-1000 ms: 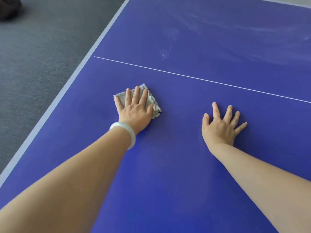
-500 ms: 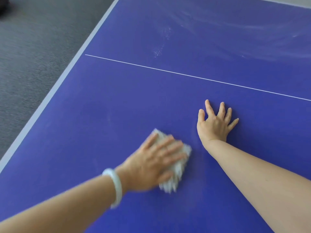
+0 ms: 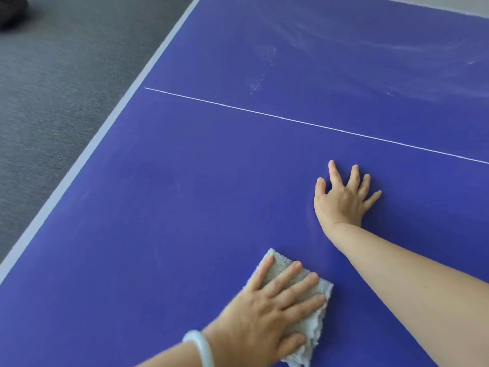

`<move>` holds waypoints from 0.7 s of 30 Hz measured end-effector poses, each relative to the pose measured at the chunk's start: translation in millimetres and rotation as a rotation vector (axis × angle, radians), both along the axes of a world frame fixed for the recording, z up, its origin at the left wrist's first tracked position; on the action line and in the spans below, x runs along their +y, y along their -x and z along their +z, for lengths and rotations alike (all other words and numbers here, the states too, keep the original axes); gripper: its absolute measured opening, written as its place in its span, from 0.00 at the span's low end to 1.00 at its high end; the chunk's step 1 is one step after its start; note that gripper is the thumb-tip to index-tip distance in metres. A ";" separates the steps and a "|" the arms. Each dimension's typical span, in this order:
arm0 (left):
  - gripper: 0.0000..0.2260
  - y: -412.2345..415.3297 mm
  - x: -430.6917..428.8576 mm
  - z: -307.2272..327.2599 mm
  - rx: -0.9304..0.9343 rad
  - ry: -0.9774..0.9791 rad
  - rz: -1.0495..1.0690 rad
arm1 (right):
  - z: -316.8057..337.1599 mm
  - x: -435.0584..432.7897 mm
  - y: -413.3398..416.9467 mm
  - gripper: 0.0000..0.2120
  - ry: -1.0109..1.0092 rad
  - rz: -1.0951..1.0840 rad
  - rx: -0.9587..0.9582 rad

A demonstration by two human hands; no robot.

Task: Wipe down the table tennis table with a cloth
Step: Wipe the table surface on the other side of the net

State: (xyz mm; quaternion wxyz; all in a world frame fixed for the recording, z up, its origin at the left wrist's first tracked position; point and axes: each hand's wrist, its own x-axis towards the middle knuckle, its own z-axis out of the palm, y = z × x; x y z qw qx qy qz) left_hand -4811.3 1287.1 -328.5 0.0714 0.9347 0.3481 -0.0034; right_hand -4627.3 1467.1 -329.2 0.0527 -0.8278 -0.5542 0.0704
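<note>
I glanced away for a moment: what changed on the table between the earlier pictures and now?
The left hand slid the cloth, pressed flat beneath it, from near the white line back toward the person and rightward. Nothing was picked up or let go. The right hand stayed spread flat on the table; the dusty streaks beyond the line remain.

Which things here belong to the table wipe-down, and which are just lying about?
In the job:
- cloth, pressed flat under the left hand
- table, with dust smears beyond the white line
- right hand, flat on the table

Just there:
- bracelet on the left wrist
- grey carpet
- dark object on the carpet, cut off by the frame
</note>
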 end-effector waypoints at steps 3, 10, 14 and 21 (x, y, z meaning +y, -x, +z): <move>0.28 30.8 50.2 3.9 0.023 -0.040 0.109 | -1.3 0.7 -0.5 0.26 0.005 -0.002 0.001; 0.27 7.8 111.5 9.7 -0.042 0.042 0.809 | -3.8 1.4 -2.1 0.26 0.000 0.003 -0.007; 0.29 -49.7 19.7 5.1 -0.103 0.028 0.411 | -4.5 2.1 -2.0 0.26 -0.020 -0.004 0.016; 0.27 -5.7 4.7 0.6 -0.076 0.018 0.299 | -5.2 2.6 -3.2 0.26 -0.009 0.008 -0.003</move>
